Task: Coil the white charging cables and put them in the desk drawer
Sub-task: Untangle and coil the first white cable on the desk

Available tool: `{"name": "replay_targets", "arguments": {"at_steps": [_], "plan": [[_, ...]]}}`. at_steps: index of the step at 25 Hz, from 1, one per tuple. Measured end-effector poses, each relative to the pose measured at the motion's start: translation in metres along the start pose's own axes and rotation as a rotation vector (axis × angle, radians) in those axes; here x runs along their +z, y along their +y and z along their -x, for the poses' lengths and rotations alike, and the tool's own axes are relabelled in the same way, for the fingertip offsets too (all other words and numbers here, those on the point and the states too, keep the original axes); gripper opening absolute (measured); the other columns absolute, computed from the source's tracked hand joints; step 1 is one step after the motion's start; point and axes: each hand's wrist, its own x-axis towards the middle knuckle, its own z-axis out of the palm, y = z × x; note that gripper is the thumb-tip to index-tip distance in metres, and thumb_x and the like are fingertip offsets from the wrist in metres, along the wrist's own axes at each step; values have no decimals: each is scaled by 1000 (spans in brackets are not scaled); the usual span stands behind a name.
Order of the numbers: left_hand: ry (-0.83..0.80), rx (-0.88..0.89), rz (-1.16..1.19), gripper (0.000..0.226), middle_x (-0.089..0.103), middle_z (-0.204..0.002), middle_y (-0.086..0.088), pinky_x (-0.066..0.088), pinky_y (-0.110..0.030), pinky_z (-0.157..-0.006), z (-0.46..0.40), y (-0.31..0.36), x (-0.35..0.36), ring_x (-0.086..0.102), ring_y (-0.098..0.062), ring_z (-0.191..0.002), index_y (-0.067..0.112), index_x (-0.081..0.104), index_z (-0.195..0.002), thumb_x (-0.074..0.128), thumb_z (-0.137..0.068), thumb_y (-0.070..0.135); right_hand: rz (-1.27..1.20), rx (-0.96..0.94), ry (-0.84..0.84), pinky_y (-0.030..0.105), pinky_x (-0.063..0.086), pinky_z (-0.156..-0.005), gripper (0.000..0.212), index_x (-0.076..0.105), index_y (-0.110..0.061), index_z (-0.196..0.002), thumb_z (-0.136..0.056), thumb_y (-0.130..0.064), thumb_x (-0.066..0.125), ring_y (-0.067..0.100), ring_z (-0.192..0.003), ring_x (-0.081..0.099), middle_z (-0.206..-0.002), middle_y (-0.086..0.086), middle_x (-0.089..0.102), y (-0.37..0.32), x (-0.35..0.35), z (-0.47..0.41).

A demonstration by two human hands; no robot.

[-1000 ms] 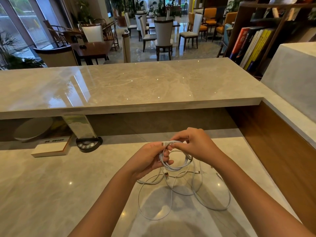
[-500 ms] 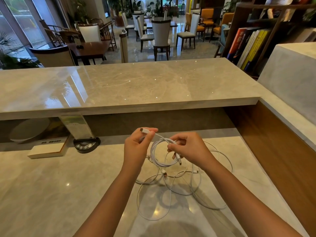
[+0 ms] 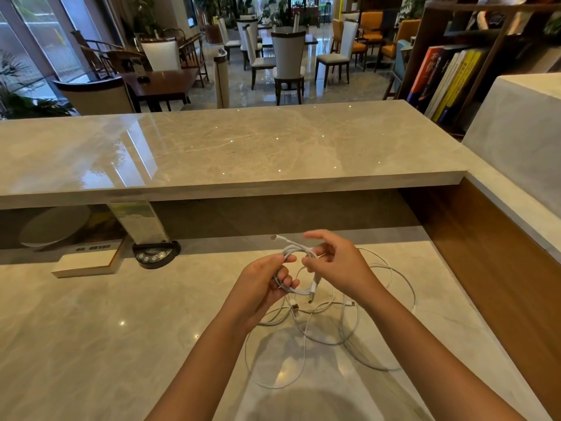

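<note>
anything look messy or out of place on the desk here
Only the loose white cables, sprawled in overlapping loops on the marble desk below the hands. The left hand grips a small coil; the right hand pinches it. Nothing looks spilled or damaged.

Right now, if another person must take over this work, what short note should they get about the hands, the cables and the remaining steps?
Left hand: grips the small coil of white cable.
Right hand: pinches the same coil, winding it.
Loose cables: tangled on the desk under the hands.
Done: one cable almost coiled, both its plugs free.
Left: finish this coil, coil the loose cables, put all in the drawer, which is not in view.
</note>
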Motion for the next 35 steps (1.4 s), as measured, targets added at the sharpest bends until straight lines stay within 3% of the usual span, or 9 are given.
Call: {"name": "replay_targets", "arguments": {"at_steps": [5,11,17,22,24,26,29,32,35], "plan": [[-68,-51,-150,31,42,-57,0,50,-29,-68,4,6,-2,43,-10,-53,3,66,-101,40,-99,19,78,-34,-175,22,54,-62,10,69,-21,-92,-83,-17,67,5,-63,65,-72,0,70,-12,-21,-2],[-220,-226,-231,29,41,-59,-2,49,-23,-62,3,15,-6,40,-10,-52,5,57,-83,36,-99,13,-58,173,-494,23,55,-64,9,66,-5,-91,-82,-5,65,13,-66,64,-71,6,68,-1,-39,-2],[-287,-343,-102,32,39,-56,0,49,-21,-59,1,3,-13,38,-9,-51,11,50,-70,34,-98,12,-326,325,-551,22,54,-65,9,63,-7,-82,-89,-11,58,9,-67,62,-71,3,62,20,-24,5],[-196,-331,-237,32,45,-58,0,51,-19,-59,13,-7,-27,47,-7,-51,10,50,-70,35,-98,11,-246,299,-573,17,53,-57,7,64,-5,-85,-88,-10,60,6,-64,62,-72,3,64,28,-8,13],[-53,-144,-456,24,56,-71,-2,52,-19,-65,23,-21,-37,56,-11,-65,8,59,-83,39,-96,13,-242,300,-536,18,53,-56,7,66,-4,-87,-87,-9,62,8,-63,63,-71,5,66,29,8,15],[144,336,-875,23,63,-108,1,48,-19,-87,39,-36,-61,58,-14,-103,15,59,-113,45,-95,15,-260,298,-526,18,53,-54,8,68,-3,-88,-86,-7,62,10,-62,64,-69,6,66,29,23,14],[-16,950,-1496,40,51,-136,1,32,-25,-107,67,-47,-111,39,-15,-132,14,52,-129,51,-89,21,-271,290,-565,18,53,-54,9,70,-6,-82,-86,-7,62,12,-61,64,-66,5,68,24,47,13],[-131,1060,-1719,26,67,-116,-6,54,-32,-83,87,-53,-149,56,-22,-119,13,63,-112,59,-88,23,-225,288,-632,20,54,-57,9,70,-7,-84,-86,-8,62,13,-63,65,-66,5,68,18,84,15],[-80,1109,-1792,18,72,-97,-6,57,-31,-60,106,-58,-182,65,-25,-104,12,59,-100,65,-84,15,-228,307,-692,20,54,-58,8,70,-5,-87,-86,-7,62,12,-63,66,-67,5,67,13,125,21]]}}
